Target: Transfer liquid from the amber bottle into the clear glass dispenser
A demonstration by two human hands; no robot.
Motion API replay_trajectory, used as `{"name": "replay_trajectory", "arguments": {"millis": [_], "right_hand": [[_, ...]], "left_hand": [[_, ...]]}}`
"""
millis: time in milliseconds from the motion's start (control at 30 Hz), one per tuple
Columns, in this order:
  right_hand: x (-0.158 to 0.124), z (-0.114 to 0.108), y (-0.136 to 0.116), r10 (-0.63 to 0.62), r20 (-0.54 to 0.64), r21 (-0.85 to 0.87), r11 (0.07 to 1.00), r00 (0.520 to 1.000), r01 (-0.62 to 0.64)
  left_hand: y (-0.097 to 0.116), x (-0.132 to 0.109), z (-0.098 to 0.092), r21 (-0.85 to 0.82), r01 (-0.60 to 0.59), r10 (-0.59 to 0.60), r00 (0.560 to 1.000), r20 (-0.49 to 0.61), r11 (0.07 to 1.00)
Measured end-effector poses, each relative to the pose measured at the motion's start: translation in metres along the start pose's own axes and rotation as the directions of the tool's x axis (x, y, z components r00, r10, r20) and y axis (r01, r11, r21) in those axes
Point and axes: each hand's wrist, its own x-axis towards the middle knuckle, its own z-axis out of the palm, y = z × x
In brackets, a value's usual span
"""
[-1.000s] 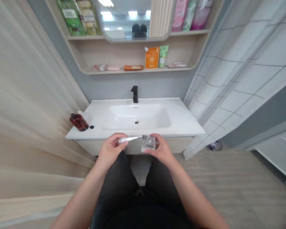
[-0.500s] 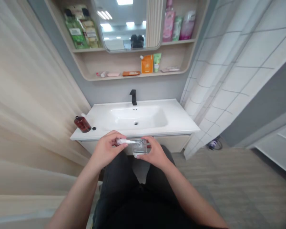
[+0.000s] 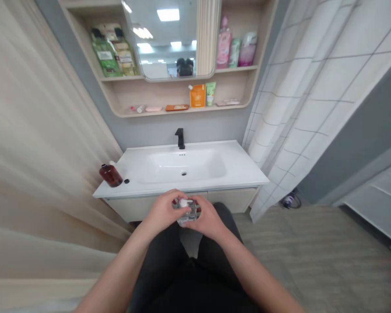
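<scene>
In front of the washbasin, above my lap, both hands meet. My right hand [image 3: 208,218] grips a small clear bottle [image 3: 189,214] from the right, thumb low and fingers along its far side. My left hand [image 3: 164,210] pinches a white pump-like top [image 3: 183,202] at the bottle's upper left end. Its slim stem no longer shows; whether the top is seated or threaded I cannot tell, as fingers cover part of it. A brown bottle without a top [image 3: 111,175] stands at the counter's left end, with a small black cap [image 3: 127,181] beside it.
The white washbasin [image 3: 140,158] has a black tap [image 3: 180,139]. Over it hangs a mirror cabinet [image 3: 119,93] with bottles, an orange pouch [image 3: 197,96] and a green tube [image 3: 210,94]. Curtains flank both sides: a beige curtain [image 3: 35,152] and a white checked curtain [image 3: 296,108].
My left hand has moved right, bringing the white top against the clear bottle; its stem has gone out of sight. Both hands sit slightly lower in view, and the camera has tilted up a little.
</scene>
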Motion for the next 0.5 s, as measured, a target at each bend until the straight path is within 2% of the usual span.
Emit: {"name": "replay_trajectory", "arguments": {"millis": [100,200,333,500], "right_hand": [[0.001,-0.004,0.004,0.008,-0.012,0.009,1.000,1.000,-0.008],[0.002,-0.006,0.008,0.023,-0.021,0.049,0.999,1.000,-0.022],[0.001,-0.006,0.005,0.033,-0.010,0.102,0.994,0.999,-0.032],[0.000,-0.007,-0.005,0.029,0.010,0.120,0.992,1.000,-0.030]], "left_hand": [[-0.020,-0.006,0.019,-0.154,0.039,-0.054,0.994,-0.098,0.987],[-0.028,-0.012,0.028,-0.252,0.011,-0.033,0.996,-0.080,0.968],[-0.029,-0.014,0.029,-0.325,-0.085,0.090,0.996,0.000,0.942],[-0.044,-0.011,0.016,-0.405,-0.114,0.115,0.993,-0.022,0.907]]}}
